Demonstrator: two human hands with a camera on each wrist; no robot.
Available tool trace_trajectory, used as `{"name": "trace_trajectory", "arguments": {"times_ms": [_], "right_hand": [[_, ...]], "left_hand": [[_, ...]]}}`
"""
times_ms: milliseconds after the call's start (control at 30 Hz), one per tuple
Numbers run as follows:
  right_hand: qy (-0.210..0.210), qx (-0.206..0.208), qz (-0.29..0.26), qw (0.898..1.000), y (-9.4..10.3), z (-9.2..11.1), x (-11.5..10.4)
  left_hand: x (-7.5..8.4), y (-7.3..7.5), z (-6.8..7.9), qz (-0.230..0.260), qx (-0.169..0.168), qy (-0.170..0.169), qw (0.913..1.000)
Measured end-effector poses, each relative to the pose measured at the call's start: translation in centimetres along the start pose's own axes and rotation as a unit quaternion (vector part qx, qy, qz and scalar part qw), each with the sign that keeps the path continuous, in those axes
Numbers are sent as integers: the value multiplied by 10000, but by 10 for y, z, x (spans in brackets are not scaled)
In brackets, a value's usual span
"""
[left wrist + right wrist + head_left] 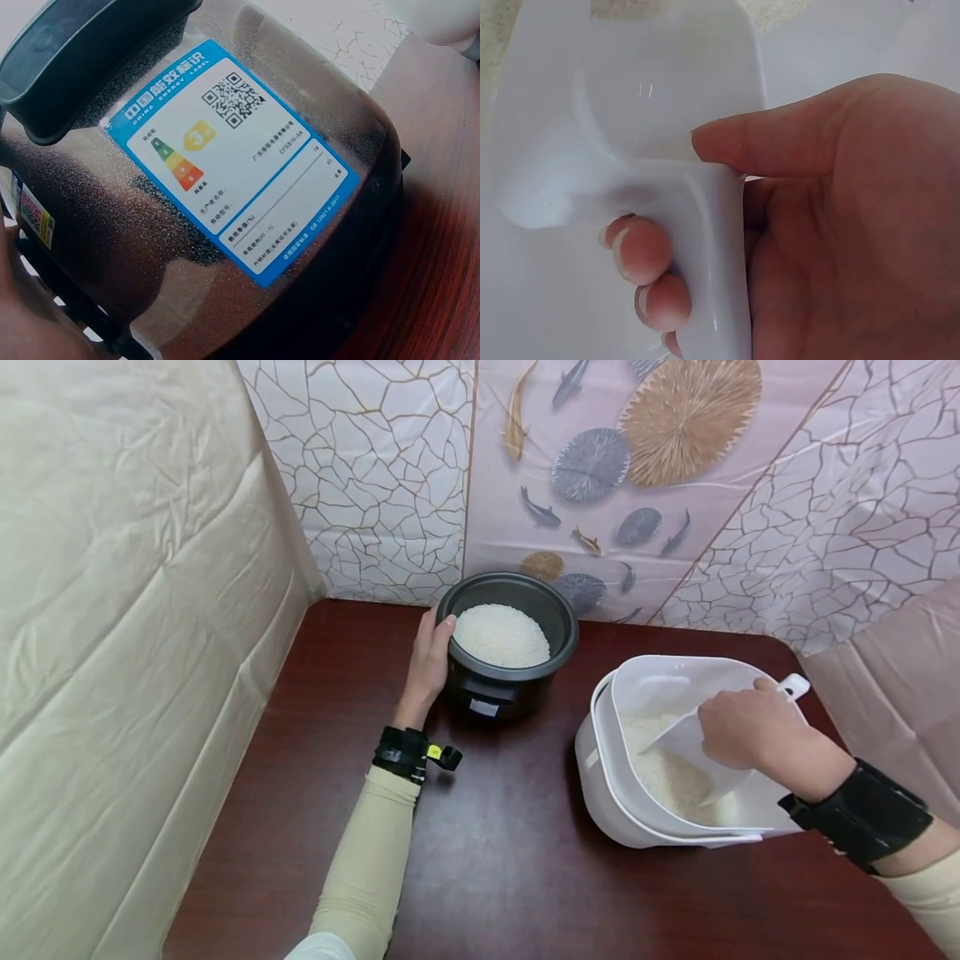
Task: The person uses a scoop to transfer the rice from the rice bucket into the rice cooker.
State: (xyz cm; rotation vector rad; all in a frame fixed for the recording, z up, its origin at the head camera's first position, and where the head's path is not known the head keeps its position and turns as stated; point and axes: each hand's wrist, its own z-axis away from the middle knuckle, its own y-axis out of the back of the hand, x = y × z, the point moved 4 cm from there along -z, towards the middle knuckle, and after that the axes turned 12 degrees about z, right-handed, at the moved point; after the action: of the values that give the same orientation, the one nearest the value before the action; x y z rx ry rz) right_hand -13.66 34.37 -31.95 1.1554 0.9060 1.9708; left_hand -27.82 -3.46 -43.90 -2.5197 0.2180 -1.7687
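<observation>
In the head view my left hand (430,653) holds the left side of a dark rice cooker (491,689), with the thumb up at the rim. The lidless cooker's dark inner pot (551,606) contains white rice (502,635). The left wrist view shows the cooker's glossy wall and its blue-edged energy label (236,161). On the right, my right hand (750,727) grips the handle of a white scoop (712,255), fingers wrapped under it and thumb at the scoop's back edge. The scoop is down inside a white rice bin (615,793), over the loose rice (663,777).
Both vessels stand on a dark red wooden table (495,860), the bin to the right of the cooker. A patterned cloth (390,468) hangs behind the table. Pale cloth (150,610) borders it on the left, and more fabric (892,668) on the right.
</observation>
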Motion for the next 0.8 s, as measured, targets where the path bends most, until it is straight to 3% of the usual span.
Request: {"name": "trace_trajectory", "arguments": {"times_ms": [167, 800], "right_hand": [[111, -104, 61, 9999, -1, -1, 3], [348, 161, -18, 9993, -8, -4, 5]], "left_hand": [[2, -1, -1, 77, -16, 2, 10000], [-1, 0, 1, 88, 14, 16, 10000]]}}
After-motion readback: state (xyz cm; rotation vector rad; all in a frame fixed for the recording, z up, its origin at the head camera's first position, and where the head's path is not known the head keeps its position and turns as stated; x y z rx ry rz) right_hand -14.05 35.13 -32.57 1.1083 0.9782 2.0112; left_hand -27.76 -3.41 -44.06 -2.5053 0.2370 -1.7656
